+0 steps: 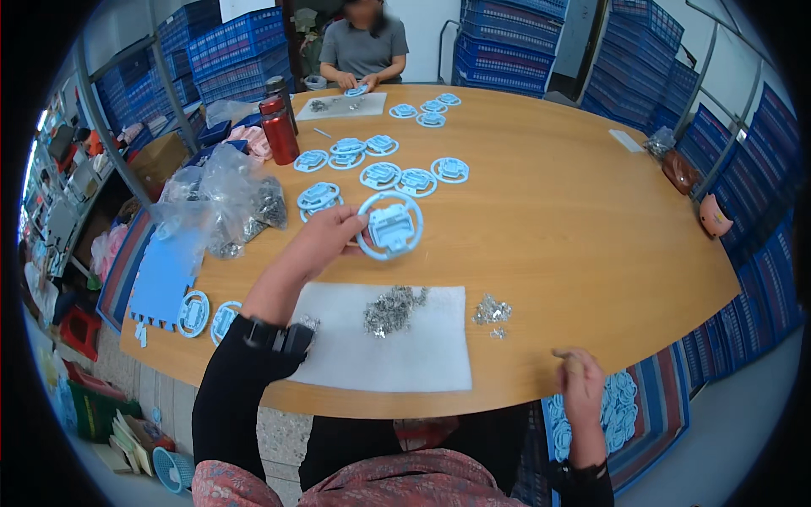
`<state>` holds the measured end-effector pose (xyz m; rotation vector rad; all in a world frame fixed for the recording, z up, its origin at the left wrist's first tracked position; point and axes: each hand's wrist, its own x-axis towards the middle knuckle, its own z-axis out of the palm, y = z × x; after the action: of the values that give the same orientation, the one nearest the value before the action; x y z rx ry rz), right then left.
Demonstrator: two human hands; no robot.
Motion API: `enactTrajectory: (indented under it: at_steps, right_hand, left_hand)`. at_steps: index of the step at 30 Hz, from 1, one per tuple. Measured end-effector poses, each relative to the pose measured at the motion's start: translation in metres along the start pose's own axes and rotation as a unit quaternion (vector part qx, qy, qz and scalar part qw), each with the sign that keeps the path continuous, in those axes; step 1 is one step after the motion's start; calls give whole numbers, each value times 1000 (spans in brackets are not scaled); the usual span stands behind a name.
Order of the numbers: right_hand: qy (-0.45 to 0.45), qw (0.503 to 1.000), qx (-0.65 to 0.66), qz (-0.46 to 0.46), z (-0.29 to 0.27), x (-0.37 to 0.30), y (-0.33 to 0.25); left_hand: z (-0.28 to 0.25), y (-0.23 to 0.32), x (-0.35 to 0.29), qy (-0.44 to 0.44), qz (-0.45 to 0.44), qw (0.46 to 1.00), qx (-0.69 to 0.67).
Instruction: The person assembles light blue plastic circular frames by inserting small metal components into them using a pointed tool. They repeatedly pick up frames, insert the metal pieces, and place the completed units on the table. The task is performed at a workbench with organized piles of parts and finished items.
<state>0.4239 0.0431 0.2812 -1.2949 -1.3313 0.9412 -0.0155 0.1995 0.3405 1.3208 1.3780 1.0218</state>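
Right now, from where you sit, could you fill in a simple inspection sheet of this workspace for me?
Surface: wood-coloured table, with a white mat at the near side.
Job's things: a light-blue wheel-shaped part in hand; more wheel-shaped parts farther off; a pile of small metal pieces on the mat.
Clutter: clear plastic bag and red bottle, both to the left.
Grip: left hand holds the part by its rim; right hand is near the table edge, contents unclear.
Cables: nothing seen for certain.
Surroundings: stacked blue crates; a co-worker across the table.
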Motion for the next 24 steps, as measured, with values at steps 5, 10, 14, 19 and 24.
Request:
enactTrajectory:
  at_steps: [5, 10, 14, 19, 24]
  right_hand:
    - [-102, 994, 25, 4, 62, 19, -29]
    - [-203, 962, 165, 79, 97, 13, -47]
    - [-263, 929, 188, 182, 94, -3, -18]
    - [-318, 924, 124, 173, 83, -25, -4]
    - [-368, 916, 54, 149, 88, -14, -14]
  left_hand:
    - [34, -2, -68, -141, -53, 976, -158]
    - [56, -21, -119, -178, -78, 954, -228]
    - [73, -46, -147, -182, -105, 947, -244]
    - [89, -69, -171, -161, -103, 945, -266]
    - [102, -52, -163, -229, -77, 961, -138]
